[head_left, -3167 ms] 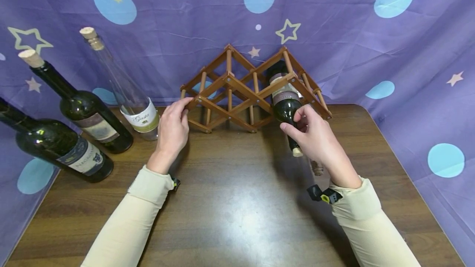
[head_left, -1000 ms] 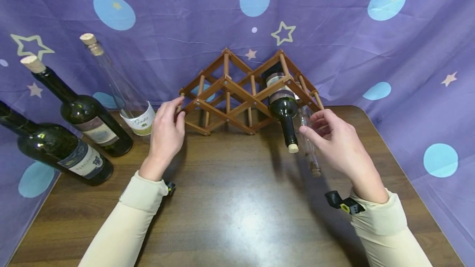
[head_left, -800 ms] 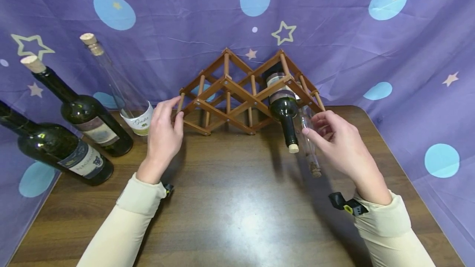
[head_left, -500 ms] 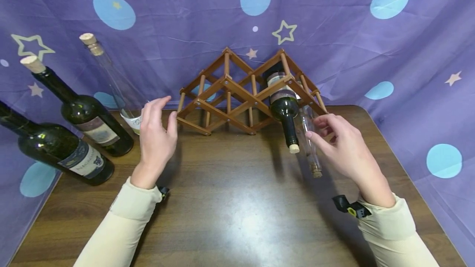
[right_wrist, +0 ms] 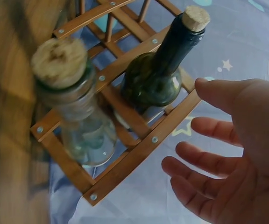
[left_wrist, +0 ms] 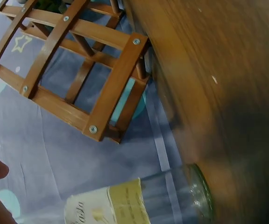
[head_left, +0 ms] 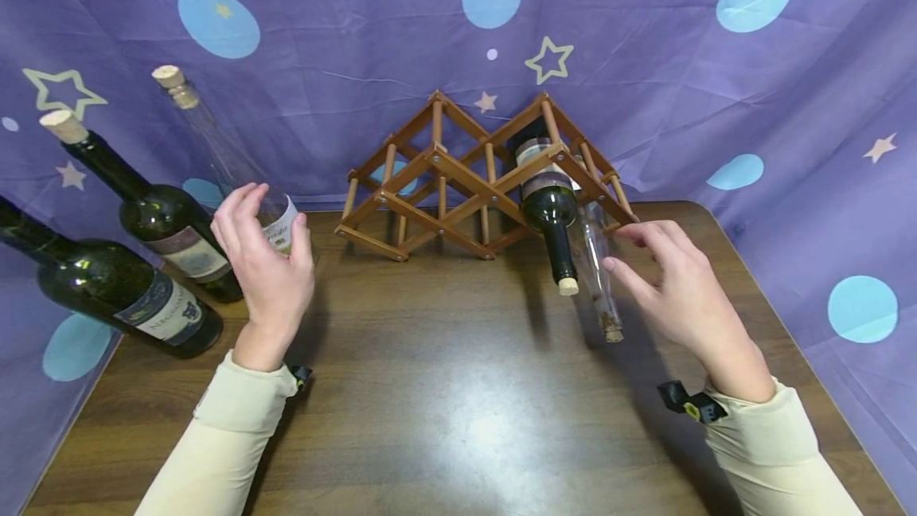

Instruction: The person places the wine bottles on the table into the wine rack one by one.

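Over the wooden surface (head_left: 430, 373), nothing is gripped — the left hand (head_left: 267, 265) is held with fingers parted before the upright clear bottle (left_wrist: 125, 203), any contact impossible to tell; the right hand (head_left: 684, 289), loosely spread, is held near the rack (head_left: 493, 196). That bottle should be judged stiff, slippery and breakable, best taken round its labelled body. Farther back, a dark bottle (head_left: 550, 209) is cradled in the rack.
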`<state>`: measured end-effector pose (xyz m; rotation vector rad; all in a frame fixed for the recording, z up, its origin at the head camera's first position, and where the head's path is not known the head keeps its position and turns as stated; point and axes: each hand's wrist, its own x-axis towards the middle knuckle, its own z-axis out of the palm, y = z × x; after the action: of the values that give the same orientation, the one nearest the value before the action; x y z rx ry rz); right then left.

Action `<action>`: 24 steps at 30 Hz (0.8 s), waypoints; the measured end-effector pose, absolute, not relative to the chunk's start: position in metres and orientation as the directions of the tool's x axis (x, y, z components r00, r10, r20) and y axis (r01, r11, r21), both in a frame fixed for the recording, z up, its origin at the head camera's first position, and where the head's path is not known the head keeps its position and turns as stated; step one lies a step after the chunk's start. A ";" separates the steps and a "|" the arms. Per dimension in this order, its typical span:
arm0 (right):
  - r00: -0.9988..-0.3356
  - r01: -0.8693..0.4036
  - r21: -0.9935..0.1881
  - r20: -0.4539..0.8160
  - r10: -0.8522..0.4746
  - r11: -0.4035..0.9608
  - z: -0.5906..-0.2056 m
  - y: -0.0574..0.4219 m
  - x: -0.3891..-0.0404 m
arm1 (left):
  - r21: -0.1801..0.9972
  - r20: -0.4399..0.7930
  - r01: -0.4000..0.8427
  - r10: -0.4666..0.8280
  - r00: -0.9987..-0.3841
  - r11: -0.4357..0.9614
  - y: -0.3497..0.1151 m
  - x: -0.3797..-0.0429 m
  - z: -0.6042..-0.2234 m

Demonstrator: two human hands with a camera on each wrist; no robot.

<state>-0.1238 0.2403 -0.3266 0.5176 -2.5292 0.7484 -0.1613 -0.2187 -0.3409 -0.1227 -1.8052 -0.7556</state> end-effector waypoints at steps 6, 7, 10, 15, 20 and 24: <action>-0.809 -0.493 -0.382 0.531 -0.250 0.782 -0.333 0.248 -0.126 | 0.462 0.870 0.377 -0.330 -0.365 0.802 -0.231 -0.165 -0.344; -0.805 -0.498 -0.376 0.534 -0.256 0.781 -0.335 0.250 -0.126 | 0.469 0.867 0.377 -0.336 -0.367 0.799 -0.231 -0.165 -0.344; -0.800 -0.504 -0.364 0.538 -0.265 0.784 -0.340 0.255 -0.127 | 0.484 0.858 0.373 -0.346 -0.380 0.791 -0.232 -0.163 -0.342; -0.807 -0.490 -0.358 0.531 -0.258 0.795 -0.348 0.265 -0.128 | 0.537 0.814 0.313 -0.384 -0.435 0.783 -0.243 -0.171 -0.351; -0.822 -0.473 -0.354 0.508 -0.258 0.807 -0.356 0.272 -0.130 | 0.568 0.777 0.273 -0.396 -0.488 0.777 -0.261 -0.187 -0.371; -0.835 -0.462 -0.361 0.485 -0.261 0.810 -0.360 0.276 -0.132 | 0.579 0.759 0.261 -0.394 -0.518 0.773 -0.267 -0.191 -0.379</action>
<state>-0.1322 0.2763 -0.3600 0.5414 -2.5777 0.6634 -0.1915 -0.2666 -0.3793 0.1006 -1.9542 -0.8130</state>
